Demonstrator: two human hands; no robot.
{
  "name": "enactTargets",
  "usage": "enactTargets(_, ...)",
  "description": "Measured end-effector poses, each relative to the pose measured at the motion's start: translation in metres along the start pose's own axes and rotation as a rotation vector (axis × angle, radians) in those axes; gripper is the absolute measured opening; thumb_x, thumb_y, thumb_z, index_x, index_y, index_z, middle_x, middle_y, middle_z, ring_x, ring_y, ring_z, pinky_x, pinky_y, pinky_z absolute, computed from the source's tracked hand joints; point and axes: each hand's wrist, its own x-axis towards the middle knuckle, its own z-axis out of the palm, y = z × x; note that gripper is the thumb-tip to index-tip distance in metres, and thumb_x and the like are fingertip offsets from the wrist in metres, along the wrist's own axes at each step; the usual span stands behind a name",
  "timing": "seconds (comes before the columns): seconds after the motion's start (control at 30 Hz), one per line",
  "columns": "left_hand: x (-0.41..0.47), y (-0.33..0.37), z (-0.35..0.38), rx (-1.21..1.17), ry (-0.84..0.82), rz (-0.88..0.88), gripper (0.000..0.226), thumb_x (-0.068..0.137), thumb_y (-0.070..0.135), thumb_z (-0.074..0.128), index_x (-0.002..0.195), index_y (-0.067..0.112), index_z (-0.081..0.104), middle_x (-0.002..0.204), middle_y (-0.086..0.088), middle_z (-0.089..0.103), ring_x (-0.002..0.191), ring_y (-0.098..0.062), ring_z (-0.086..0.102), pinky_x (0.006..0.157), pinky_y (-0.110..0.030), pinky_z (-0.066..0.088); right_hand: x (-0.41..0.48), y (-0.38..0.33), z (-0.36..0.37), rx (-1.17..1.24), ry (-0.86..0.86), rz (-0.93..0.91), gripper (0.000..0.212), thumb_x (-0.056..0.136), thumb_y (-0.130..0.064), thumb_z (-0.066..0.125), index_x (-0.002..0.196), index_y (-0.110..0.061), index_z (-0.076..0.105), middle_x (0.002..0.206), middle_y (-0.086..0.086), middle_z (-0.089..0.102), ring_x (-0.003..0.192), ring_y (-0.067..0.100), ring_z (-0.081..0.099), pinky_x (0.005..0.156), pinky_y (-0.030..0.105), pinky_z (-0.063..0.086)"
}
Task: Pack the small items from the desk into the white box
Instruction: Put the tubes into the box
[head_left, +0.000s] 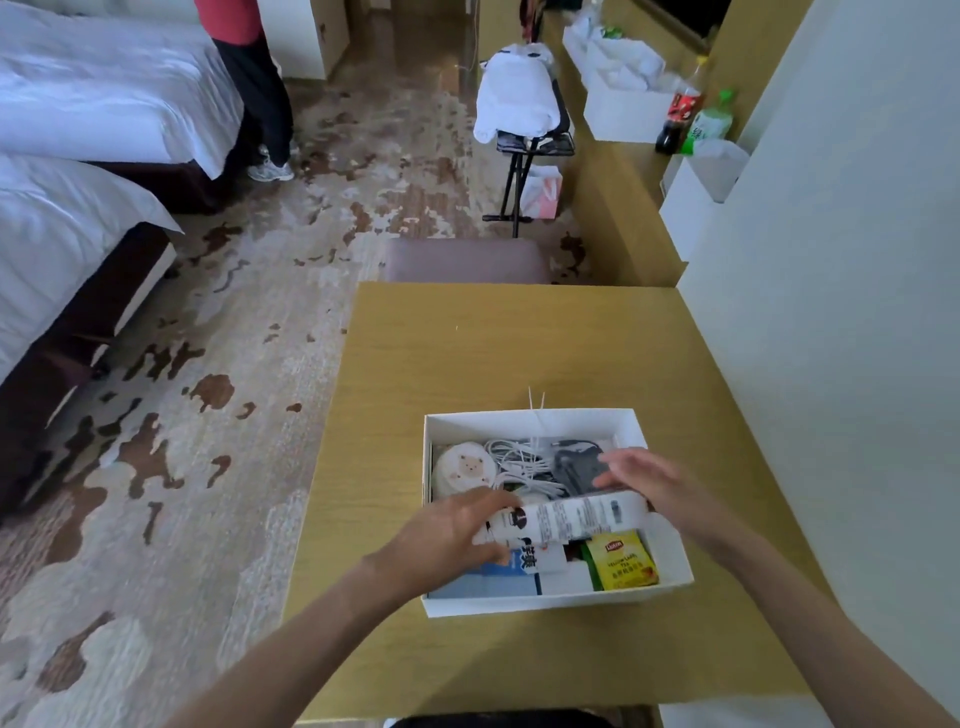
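The white box sits open on the yellow wooden desk. Inside lie a round white item with a sheep picture, coiled white cables, a dark grey item, a yellow Lipton tea packet and a blue-and-white packet. Both my hands hold a long white carton with printed text across the box, above its contents. My left hand grips its left end. My right hand rests over its right end.
A padded stool stands beyond the desk's far edge. Two beds line the left side, with a person standing by the far one. A wall borders the desk on the right. Bottles stand on a far counter.
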Motion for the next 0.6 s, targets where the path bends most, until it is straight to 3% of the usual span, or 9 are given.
enactTargets(0.1, 0.005, 0.0, 0.009, -0.006, -0.052, 0.037, 0.041, 0.092, 0.036, 0.057, 0.13, 0.026, 0.047, 0.133, 0.005, 0.055, 0.117, -0.013, 0.053, 0.093, -0.031, 0.046, -0.001, 0.016, 0.002, -0.327, -0.108, -0.045, 0.019, 0.092, -0.029, 0.064, 0.111, -0.033, 0.064, 0.103, -0.017, 0.069, 0.094, -0.003, 0.064, 0.076, 0.019, 0.055)
enactTargets(0.2, 0.01, -0.001, 0.015, 0.079, -0.027, 0.09, 0.025, 0.096, 0.029, 0.052, 0.119, 0.022, 0.058, 0.116, 0.003, 0.064, 0.105, -0.014, 0.06, 0.085, -0.034, 0.051, 0.002, 0.023, 0.008, -0.497, -0.14, -0.063, 0.015, 0.091, -0.031, 0.063, 0.106, -0.032, 0.069, 0.101, -0.02, 0.067, 0.088, -0.008, 0.061, 0.074, 0.013, 0.049)
enactTargets(0.27, 0.011, -0.003, 0.017, 0.108, -0.031, 0.079, 0.021, 0.096, 0.025, 0.052, 0.114, 0.02, 0.061, 0.109, 0.004, 0.066, 0.1, -0.015, 0.062, 0.08, -0.033, 0.052, 0.005, 0.028, 0.012, -0.57, -0.184, -0.1, 0.018, 0.093, -0.033, 0.061, 0.108, -0.029, 0.07, 0.101, -0.018, 0.069, 0.086, -0.007, 0.061, 0.073, 0.01, 0.045)
enactTargets(0.43, 0.011, -0.001, 0.02, 0.16, -0.125, -0.03, 0.015, 0.093, 0.028, 0.053, 0.103, 0.026, 0.064, 0.101, 0.007, 0.066, 0.091, -0.011, 0.06, 0.07, -0.024, 0.044, 0.01, 0.041, 0.024, -0.725, -0.331, -0.108, 0.016, 0.092, -0.04, 0.059, 0.098, -0.03, 0.07, 0.082, -0.013, 0.071, 0.073, 0.001, 0.064, 0.066, 0.021, 0.049)
enactTargets(0.6, 0.017, 0.011, 0.017, 0.257, -0.236, -0.189, 0.011, 0.09, 0.031, 0.058, 0.097, 0.026, 0.064, 0.1, 0.008, 0.066, 0.091, -0.01, 0.059, 0.068, -0.023, 0.04, 0.015, 0.05, 0.023, -0.793, -0.379, -0.219, 0.023, 0.093, -0.045, 0.055, 0.098, -0.026, 0.069, 0.09, -0.01, 0.063, 0.078, 0.008, 0.062, 0.07, 0.026, 0.052)
